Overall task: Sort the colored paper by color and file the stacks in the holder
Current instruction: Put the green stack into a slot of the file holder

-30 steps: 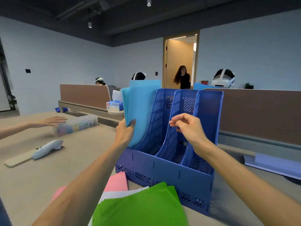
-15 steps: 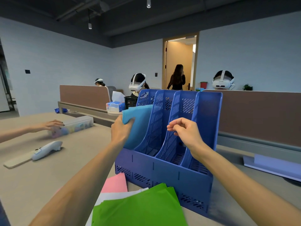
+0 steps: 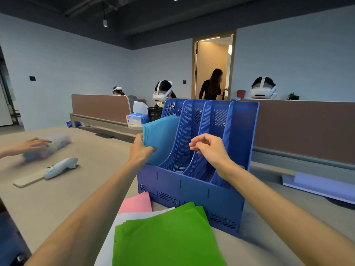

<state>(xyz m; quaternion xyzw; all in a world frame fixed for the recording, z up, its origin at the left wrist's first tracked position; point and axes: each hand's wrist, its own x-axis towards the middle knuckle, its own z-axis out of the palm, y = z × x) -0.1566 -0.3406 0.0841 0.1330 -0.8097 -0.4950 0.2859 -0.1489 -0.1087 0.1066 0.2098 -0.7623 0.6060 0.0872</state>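
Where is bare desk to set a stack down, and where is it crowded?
Bare desk: between the white controller and the holder; also right of the holder, up to the lilac boards. Crowded: in front of the holder, where green paper, white paper and pink paper overlap.

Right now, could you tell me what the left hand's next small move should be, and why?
Probably ease the blue paper further down, then let go. The left hand grips the stack's near edge, and the stack leans in the leftmost slot of the blue holder. Whether its bottom is seated is hidden.
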